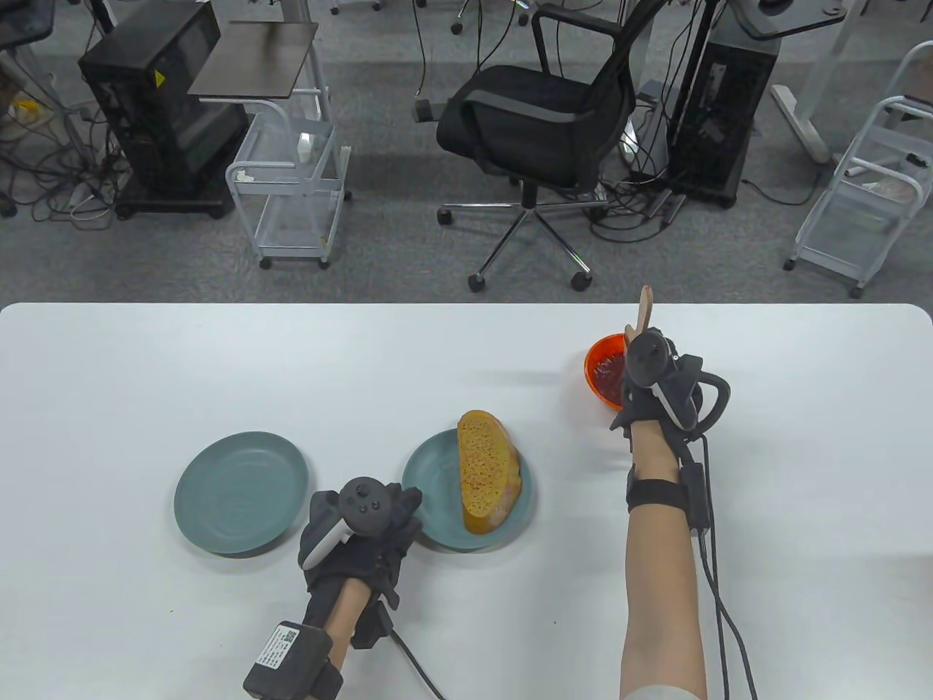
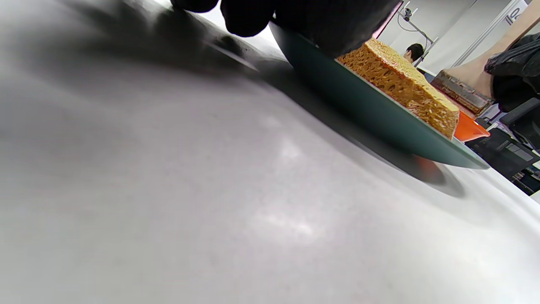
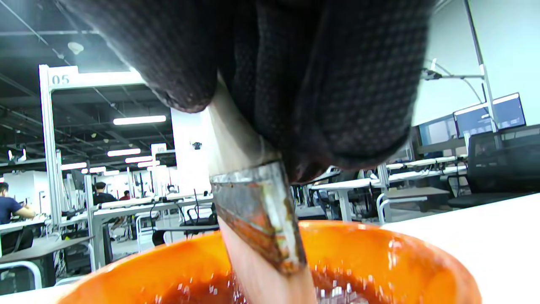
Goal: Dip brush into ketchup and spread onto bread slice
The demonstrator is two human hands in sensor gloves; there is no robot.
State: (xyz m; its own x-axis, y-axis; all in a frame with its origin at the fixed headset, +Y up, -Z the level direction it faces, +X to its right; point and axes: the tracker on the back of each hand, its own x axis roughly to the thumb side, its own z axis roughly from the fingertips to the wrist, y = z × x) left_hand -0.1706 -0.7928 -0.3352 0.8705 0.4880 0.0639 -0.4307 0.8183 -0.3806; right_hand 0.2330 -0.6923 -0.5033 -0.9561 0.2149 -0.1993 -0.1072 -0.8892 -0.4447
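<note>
1. The table is set with everything.
2. The plate, left of the bowl, is touched by the left hand; its grip cannot be told.
3. The bread lies on it.
4. The brush is gripped by the right hand, bristles in the bowl's ketchup.

Right hand extended forward, fingers curled; left hand lowered.

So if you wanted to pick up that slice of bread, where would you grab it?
Probably by its two long crust sides, coming down from above. The bread slice lies flat on the plate, its spongy face up, so pinching the crusts keeps fingers off the face. The left hand rests at the plate's near rim, closest to it.
</note>
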